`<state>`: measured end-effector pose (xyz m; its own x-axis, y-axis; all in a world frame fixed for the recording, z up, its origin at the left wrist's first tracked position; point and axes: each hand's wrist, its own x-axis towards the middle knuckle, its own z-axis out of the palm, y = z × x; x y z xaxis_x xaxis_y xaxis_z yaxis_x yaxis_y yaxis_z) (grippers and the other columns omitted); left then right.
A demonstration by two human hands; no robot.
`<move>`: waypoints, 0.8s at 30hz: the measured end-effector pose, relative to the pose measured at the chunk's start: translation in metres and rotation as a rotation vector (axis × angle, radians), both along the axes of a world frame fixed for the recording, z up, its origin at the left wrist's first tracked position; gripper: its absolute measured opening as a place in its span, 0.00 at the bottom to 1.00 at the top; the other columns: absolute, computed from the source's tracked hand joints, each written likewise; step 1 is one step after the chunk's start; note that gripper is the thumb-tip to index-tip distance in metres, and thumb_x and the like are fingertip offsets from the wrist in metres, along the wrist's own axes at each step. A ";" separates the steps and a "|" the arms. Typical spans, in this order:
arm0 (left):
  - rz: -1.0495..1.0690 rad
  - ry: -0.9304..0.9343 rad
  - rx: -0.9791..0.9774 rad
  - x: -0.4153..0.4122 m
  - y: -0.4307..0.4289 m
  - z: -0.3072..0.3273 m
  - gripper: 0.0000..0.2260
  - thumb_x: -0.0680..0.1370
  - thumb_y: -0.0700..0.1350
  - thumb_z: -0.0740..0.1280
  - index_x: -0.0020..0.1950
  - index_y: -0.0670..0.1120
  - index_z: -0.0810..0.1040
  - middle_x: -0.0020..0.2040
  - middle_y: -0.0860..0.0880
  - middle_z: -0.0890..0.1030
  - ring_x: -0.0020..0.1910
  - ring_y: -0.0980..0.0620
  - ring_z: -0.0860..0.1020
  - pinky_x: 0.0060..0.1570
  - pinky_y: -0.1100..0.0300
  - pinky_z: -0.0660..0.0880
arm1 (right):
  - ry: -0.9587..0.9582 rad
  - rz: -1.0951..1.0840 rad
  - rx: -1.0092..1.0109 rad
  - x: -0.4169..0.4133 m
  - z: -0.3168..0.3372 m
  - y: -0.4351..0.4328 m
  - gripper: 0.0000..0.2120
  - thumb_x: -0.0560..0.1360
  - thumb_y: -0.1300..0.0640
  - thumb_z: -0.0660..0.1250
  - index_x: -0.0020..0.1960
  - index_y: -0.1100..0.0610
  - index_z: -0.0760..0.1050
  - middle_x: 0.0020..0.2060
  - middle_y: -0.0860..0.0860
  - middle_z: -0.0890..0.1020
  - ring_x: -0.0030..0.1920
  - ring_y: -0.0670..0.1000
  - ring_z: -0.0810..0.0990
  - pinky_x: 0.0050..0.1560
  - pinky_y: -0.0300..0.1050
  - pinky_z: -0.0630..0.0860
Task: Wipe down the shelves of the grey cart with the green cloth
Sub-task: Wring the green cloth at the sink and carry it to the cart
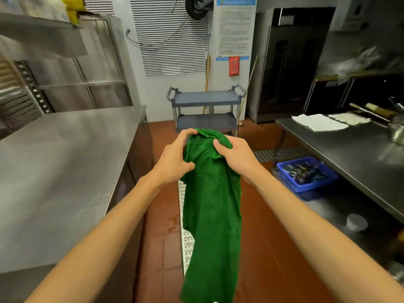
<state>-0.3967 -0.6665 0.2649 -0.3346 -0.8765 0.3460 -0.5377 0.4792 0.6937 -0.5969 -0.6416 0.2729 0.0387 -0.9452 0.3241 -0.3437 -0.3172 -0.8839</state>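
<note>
The green cloth [209, 204] hangs long and loose in front of me, held up at its top edge by both hands. My left hand [177, 156] grips the top left of the cloth, fingers curled over its edge. My right hand [235, 156] pinches the top right part with thumb on the fabric. The grey cart [206, 99] stands at the far end of the aisle against the white wall, beyond my hands. Two of its shelves show, both bare; the lower part is hidden behind the cloth and hands.
A steel counter [65, 160] runs along the left, a steel table [349, 145] along the right with white paper on it. A blue crate [306, 173] of cans sits under the table. The red tiled floor [273, 248] has a drain strip down the aisle.
</note>
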 end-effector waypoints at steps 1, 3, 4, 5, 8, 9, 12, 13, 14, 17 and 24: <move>0.006 -0.007 -0.005 -0.001 -0.012 -0.004 0.36 0.71 0.31 0.72 0.70 0.58 0.64 0.49 0.55 0.79 0.38 0.61 0.81 0.34 0.70 0.75 | -0.002 -0.009 -0.013 0.001 -0.001 -0.010 0.12 0.82 0.53 0.63 0.58 0.58 0.82 0.48 0.50 0.86 0.47 0.48 0.84 0.50 0.47 0.80; 0.020 0.024 0.031 0.000 -0.038 -0.011 0.34 0.73 0.36 0.75 0.69 0.56 0.61 0.50 0.49 0.81 0.43 0.54 0.83 0.41 0.59 0.80 | 0.001 -0.032 -0.048 0.006 0.000 -0.031 0.12 0.82 0.54 0.63 0.58 0.58 0.82 0.47 0.49 0.85 0.47 0.45 0.83 0.48 0.42 0.78; 0.031 0.040 0.056 0.002 -0.052 -0.013 0.33 0.73 0.40 0.77 0.69 0.54 0.62 0.52 0.47 0.82 0.47 0.50 0.83 0.47 0.54 0.80 | 0.014 -0.042 -0.064 0.009 0.001 -0.043 0.12 0.82 0.54 0.63 0.57 0.58 0.82 0.46 0.48 0.85 0.45 0.43 0.83 0.47 0.40 0.77; 0.040 0.049 0.077 0.006 -0.067 -0.015 0.32 0.72 0.44 0.79 0.69 0.53 0.63 0.54 0.47 0.82 0.50 0.50 0.82 0.51 0.52 0.80 | 0.031 -0.044 -0.075 0.011 0.003 -0.055 0.11 0.82 0.54 0.63 0.56 0.58 0.82 0.45 0.47 0.85 0.44 0.41 0.82 0.45 0.38 0.76; -0.027 -0.010 0.134 0.026 -0.118 -0.016 0.26 0.67 0.56 0.82 0.61 0.52 0.78 0.53 0.55 0.85 0.52 0.55 0.83 0.53 0.50 0.80 | 0.084 -0.040 -0.058 0.016 0.008 -0.093 0.10 0.82 0.53 0.63 0.51 0.55 0.82 0.41 0.45 0.85 0.41 0.41 0.83 0.41 0.36 0.77; -0.061 -0.044 0.167 0.034 -0.135 -0.015 0.22 0.67 0.56 0.82 0.57 0.53 0.82 0.50 0.56 0.86 0.50 0.56 0.84 0.53 0.49 0.81 | 0.085 -0.050 -0.041 0.018 0.010 -0.106 0.11 0.82 0.53 0.63 0.49 0.55 0.82 0.41 0.47 0.86 0.40 0.43 0.83 0.41 0.37 0.77; -0.129 -0.081 0.285 0.052 -0.187 -0.016 0.12 0.65 0.56 0.82 0.45 0.57 0.87 0.43 0.56 0.87 0.44 0.57 0.86 0.46 0.54 0.82 | 0.033 -0.102 0.009 0.016 0.012 -0.143 0.12 0.81 0.53 0.64 0.47 0.57 0.83 0.40 0.49 0.86 0.40 0.45 0.84 0.41 0.38 0.77; -0.164 -0.054 0.350 0.057 -0.204 -0.017 0.12 0.66 0.56 0.82 0.46 0.56 0.88 0.44 0.55 0.88 0.45 0.55 0.86 0.46 0.55 0.82 | 0.016 -0.121 0.022 0.014 0.012 -0.155 0.12 0.81 0.53 0.64 0.47 0.57 0.83 0.40 0.49 0.86 0.40 0.45 0.84 0.41 0.37 0.77; -0.197 -0.023 0.418 0.060 -0.220 -0.019 0.14 0.66 0.56 0.82 0.49 0.54 0.88 0.47 0.53 0.88 0.48 0.52 0.87 0.48 0.54 0.83 | 0.005 -0.139 0.035 0.011 0.012 -0.167 0.12 0.81 0.53 0.64 0.47 0.58 0.83 0.40 0.50 0.86 0.40 0.46 0.84 0.40 0.37 0.77; -0.241 0.037 0.543 0.065 -0.264 -0.027 0.18 0.68 0.58 0.79 0.52 0.50 0.87 0.51 0.48 0.88 0.51 0.47 0.86 0.56 0.49 0.82 | 0.000 -0.194 0.051 0.006 0.009 -0.201 0.12 0.81 0.53 0.64 0.48 0.58 0.84 0.40 0.51 0.86 0.40 0.46 0.84 0.40 0.37 0.78; -0.208 0.118 0.519 0.058 -0.358 -0.040 0.11 0.77 0.54 0.74 0.55 0.49 0.85 0.51 0.50 0.88 0.50 0.49 0.86 0.55 0.46 0.82 | 0.314 -0.209 0.045 -0.005 0.003 -0.287 0.15 0.84 0.48 0.58 0.61 0.52 0.79 0.55 0.47 0.83 0.56 0.50 0.80 0.57 0.45 0.75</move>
